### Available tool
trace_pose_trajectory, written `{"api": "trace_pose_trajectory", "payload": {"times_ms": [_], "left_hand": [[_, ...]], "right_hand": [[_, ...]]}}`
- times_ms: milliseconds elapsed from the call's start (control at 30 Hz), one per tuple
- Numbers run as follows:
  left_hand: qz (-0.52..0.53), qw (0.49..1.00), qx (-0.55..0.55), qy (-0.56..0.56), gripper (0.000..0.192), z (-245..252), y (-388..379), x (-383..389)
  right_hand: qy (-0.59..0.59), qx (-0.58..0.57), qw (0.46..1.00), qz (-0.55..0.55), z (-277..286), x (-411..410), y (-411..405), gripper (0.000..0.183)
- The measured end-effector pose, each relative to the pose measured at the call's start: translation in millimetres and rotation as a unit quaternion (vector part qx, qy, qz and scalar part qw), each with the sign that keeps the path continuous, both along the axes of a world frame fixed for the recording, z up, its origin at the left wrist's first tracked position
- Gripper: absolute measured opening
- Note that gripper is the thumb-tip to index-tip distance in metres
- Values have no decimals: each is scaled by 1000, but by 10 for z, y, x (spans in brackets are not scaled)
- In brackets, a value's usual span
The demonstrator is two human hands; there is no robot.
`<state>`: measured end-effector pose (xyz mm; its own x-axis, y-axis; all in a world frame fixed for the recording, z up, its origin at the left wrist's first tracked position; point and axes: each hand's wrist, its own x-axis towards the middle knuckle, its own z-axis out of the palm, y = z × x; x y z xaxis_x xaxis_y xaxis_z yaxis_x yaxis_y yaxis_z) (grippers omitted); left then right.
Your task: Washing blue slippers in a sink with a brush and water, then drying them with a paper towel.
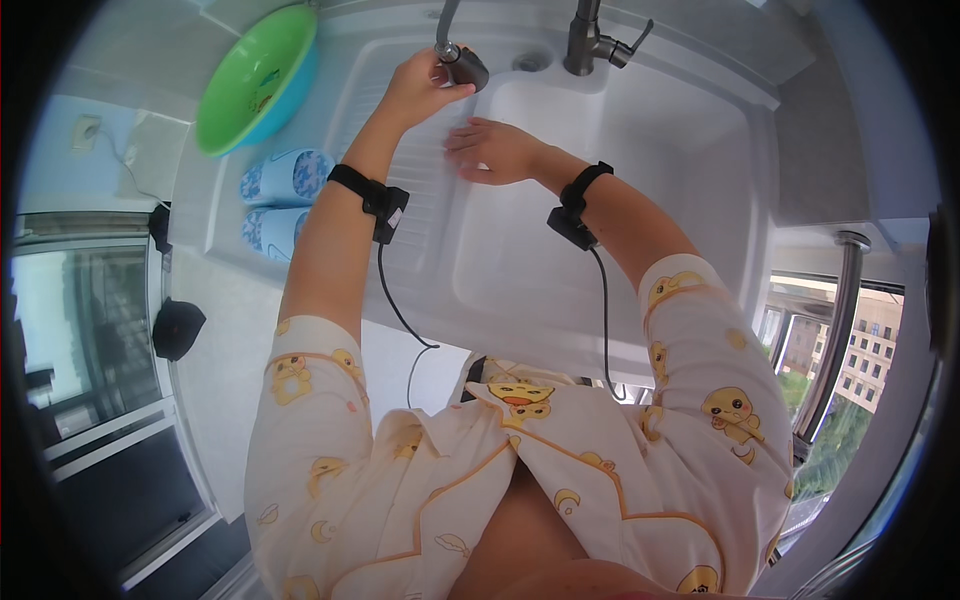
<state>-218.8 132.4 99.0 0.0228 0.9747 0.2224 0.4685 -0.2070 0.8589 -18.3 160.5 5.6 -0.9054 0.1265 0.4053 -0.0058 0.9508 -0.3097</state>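
My left hand [426, 88] is closed around the dark pull-out spray head [468, 69], whose grey hose rises out of the top of the view. Below and to its right, my right hand [493, 151] has its fingers extended over the edge between the ribbed washboard [409, 169] and the basin of the white laundry sink [540, 262]. No object shows in it. Whether its fingertips touch the surface cannot be told. The dark metal faucet [583, 45] with a side lever stands behind the basin.
A green and blue plastic basin [255, 82] leans at the sink's back left. A pair of light blue slippers [281, 178] lies on the left ledge. Cables [384, 277] hang from devices strapped to both wrists. A metal pole [829, 337] stands at the right by a window.
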Motion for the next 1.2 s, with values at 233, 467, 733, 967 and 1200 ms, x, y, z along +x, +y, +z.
{"api": "trace_pose_trajectory", "payload": {"times_ms": [233,467,733,967,1200], "left_hand": [[50,991,-75,97,48,282,-672,16],[153,979,-54,120,52,344,-1247,714],[127,974,-75,171,49,212,-1431,-288],[53,979,-120,154,46,37,-1578,-309],[13,983,-146,110,52,14,-1792,-439]], "right_hand": [[-128,34,901,-414,-175,-430,37,65],[22,-265,950,-161,145,-279,-876,41],[-183,93,977,-55,151,-610,-962,72],[-248,108,929,-253,168,-1019,-547,82],[-155,-80,977,-123,227,-831,-1114,45]]}}
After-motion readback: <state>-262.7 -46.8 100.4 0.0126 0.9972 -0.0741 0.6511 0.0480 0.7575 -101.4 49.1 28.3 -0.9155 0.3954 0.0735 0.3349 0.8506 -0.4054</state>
